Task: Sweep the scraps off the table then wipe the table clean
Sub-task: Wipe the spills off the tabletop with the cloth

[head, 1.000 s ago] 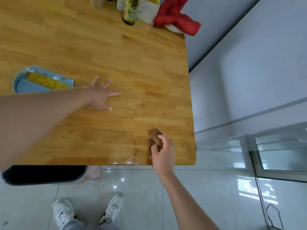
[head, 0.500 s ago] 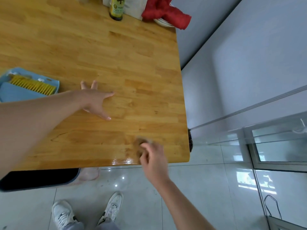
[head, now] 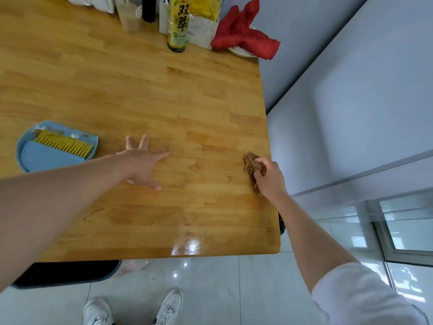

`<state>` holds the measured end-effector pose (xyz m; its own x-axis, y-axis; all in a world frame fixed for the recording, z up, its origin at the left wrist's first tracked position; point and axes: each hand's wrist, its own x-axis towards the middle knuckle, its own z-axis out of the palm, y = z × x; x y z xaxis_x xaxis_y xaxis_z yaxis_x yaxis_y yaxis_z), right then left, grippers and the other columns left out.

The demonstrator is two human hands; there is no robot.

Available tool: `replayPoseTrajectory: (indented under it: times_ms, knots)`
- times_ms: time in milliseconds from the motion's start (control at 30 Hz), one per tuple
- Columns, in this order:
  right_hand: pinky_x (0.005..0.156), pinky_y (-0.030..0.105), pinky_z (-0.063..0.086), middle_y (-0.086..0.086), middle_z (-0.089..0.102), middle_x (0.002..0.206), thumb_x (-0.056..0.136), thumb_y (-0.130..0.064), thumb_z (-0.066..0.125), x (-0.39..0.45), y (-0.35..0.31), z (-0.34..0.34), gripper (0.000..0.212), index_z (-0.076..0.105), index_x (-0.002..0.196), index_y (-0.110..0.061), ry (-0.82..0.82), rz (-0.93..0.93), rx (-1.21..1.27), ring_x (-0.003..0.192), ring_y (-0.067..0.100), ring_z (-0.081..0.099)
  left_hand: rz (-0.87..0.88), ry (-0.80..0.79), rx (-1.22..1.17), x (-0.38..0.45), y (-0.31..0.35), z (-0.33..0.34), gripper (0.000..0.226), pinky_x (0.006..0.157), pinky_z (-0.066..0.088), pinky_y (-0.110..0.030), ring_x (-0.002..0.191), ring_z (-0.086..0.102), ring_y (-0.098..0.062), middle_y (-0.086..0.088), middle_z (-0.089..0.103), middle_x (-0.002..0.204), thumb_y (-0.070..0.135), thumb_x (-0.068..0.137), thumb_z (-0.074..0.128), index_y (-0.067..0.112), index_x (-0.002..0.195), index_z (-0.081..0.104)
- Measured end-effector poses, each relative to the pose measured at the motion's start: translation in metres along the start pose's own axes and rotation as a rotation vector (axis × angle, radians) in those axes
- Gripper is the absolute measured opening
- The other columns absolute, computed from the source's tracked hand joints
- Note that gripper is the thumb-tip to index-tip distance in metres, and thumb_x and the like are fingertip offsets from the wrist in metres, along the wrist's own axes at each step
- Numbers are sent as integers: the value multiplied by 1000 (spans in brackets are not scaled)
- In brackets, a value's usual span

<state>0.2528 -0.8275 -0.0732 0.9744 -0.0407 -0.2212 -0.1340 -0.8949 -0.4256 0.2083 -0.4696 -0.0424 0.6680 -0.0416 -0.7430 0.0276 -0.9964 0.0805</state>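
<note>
Two hands on the table (head: 140,90): left hand (head: 140,164) flat, fingers spread; right hand (head: 269,178) gripping a rag (head: 250,163) at the right edge. Risk: the rag slipping over that edge, or a far stroke knocking the bottle (head: 178,24).

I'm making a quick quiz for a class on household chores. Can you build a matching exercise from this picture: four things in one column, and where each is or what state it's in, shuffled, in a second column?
Things
1. brown rag
2. dustpan
3. red cloth
4. left hand

Places or states
A. at the far right corner of the table, draped over a plate
B. gripped in the right hand near the table's right edge
C. spread flat on the wood, fingers splayed
D. lying at the left with a yellow-bristled brush in it

Pairs: 1-B, 2-D, 3-A, 4-C
</note>
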Motion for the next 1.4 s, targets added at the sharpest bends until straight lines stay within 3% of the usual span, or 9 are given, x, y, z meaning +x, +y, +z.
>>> replayPoseTrajectory:
  times_ms: [100,233,433,567,667,867,1000,1167,1400]
  knots:
    - [47,29,54,-4,56,103,89,-26,59,-82,30,11,20,58,104,-38,49,95,105,48,11,65,12,4,-9,-2,1,-2,113,118,20,-62,143,-26,-50,-9,-36,158,63,79,70,57,147,-20]
    - [74,30,47,2,59,112,90,-18,63,-159,33,40,30,63,120,-22,175,182,59,93,25,64,9,-1,-9,-6,2,-3,113,118,17,-63,143,-27,-51,-10,-37,158,62,80,70,56,148,-20]
    - [63,21,36,-13,48,101,91,-34,54,-172,-60,83,27,54,117,-43,-380,-517,-72,84,7,51,-15,-34,32,-12,5,-7,111,119,18,-61,143,-26,-51,-10,-38,157,65,82,67,53,149,-21]
    - [50,33,55,-8,67,97,91,-22,59,-125,-9,31,27,59,114,-35,12,162,62,57,8,64,-9,-58,61,-14,9,-9,111,118,24,-60,142,-23,-55,-14,-39,156,67,83,63,50,148,-26]
    - [69,36,49,10,61,114,93,-19,55,-130,-29,52,34,56,126,-27,295,470,65,89,31,63,-5,-70,97,-10,6,-11,110,116,26,-61,142,-19,-58,-16,-36,157,69,83,61,49,148,-26]
    - [63,32,54,-2,53,109,90,-29,51,-203,-198,183,30,56,119,-36,-24,-273,18,102,20,50,232,-43,-36,-2,-30,-29,69,106,40,-50,135,40,-38,-13,12,166,24,103,42,39,159,5]
    - [58,19,43,-14,52,105,84,-34,58,-205,-190,156,30,61,112,-43,-227,-254,-7,71,-4,53,382,58,-121,-17,-105,-36,59,84,48,-42,108,56,-29,-9,35,157,14,102,38,34,156,23]
    - [75,39,58,3,60,116,95,-21,55,-181,-198,147,34,57,126,-33,200,488,168,89,22,67,273,229,-40,-28,-183,-34,63,101,43,-44,135,39,-39,-13,33,154,30,98,53,28,155,27]
    - [82,29,45,-1,55,120,94,-24,56,-216,-351,251,33,58,126,-33,50,-19,133,107,21,52,-131,200,-150,-54,-209,-5,132,102,44,-51,146,16,-48,-20,-3,164,83,67,64,21,158,-9]
